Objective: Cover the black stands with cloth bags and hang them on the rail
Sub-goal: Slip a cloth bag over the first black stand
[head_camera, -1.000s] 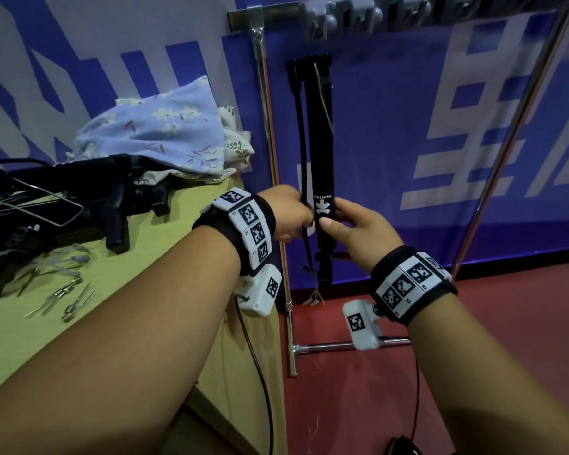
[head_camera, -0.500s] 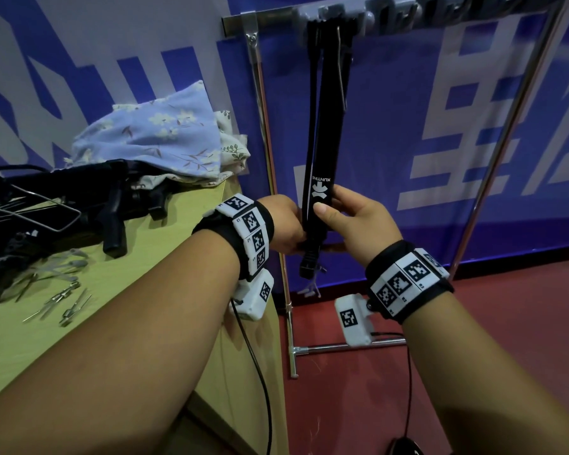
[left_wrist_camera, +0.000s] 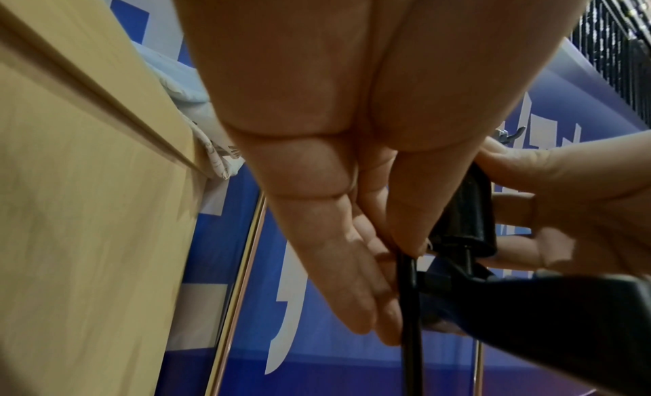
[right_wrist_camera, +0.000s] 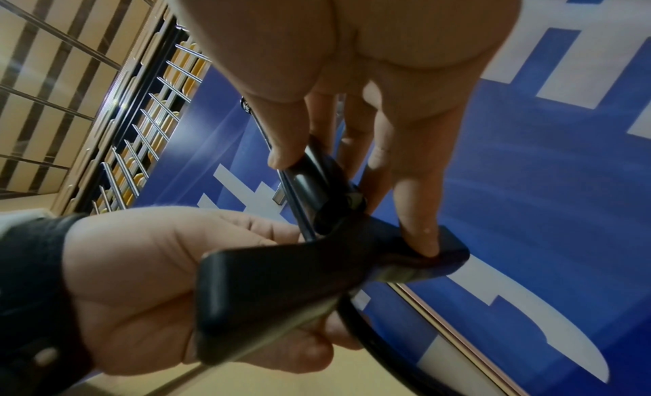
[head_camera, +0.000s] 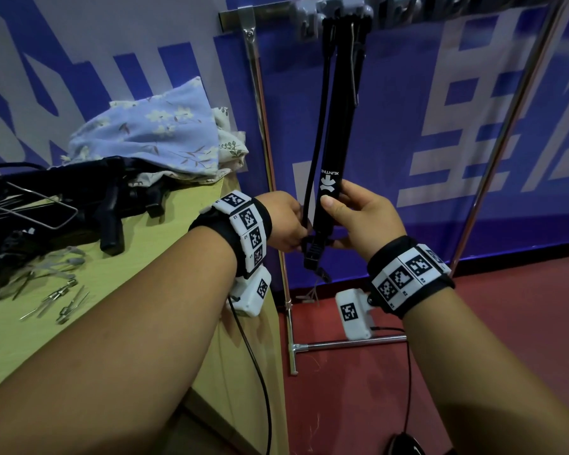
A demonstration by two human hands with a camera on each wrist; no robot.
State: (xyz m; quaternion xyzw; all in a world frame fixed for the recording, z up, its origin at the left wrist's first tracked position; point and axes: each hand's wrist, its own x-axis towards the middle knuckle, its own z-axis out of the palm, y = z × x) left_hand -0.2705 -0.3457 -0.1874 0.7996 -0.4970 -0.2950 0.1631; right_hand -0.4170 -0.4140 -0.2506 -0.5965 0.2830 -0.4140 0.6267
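Fingers [head_camera: 362, 198] of the right hand [head_camera: 365, 221] are gripping the stand [head_camera: 334, 152], hanging upright under the rail [head_camera: 342, 8]; the left hand [head_camera: 283, 224] is holding its lower end. Left wrist: thumb and fingers [left_wrist_camera: 352, 290] are pinching a thin black leg [left_wrist_camera: 410, 332]. Right wrist: a finger is pressing the stand's foot [right_wrist_camera: 422, 260].

My head view is dim and evenly lit, with soft shadow over both forearms and wide-angle bending at the edges; the rail [head_camera: 440, 11] along the top is smeared. Both wrist views are soft: the close palms are blurred, and ceiling slats glare in the right one.
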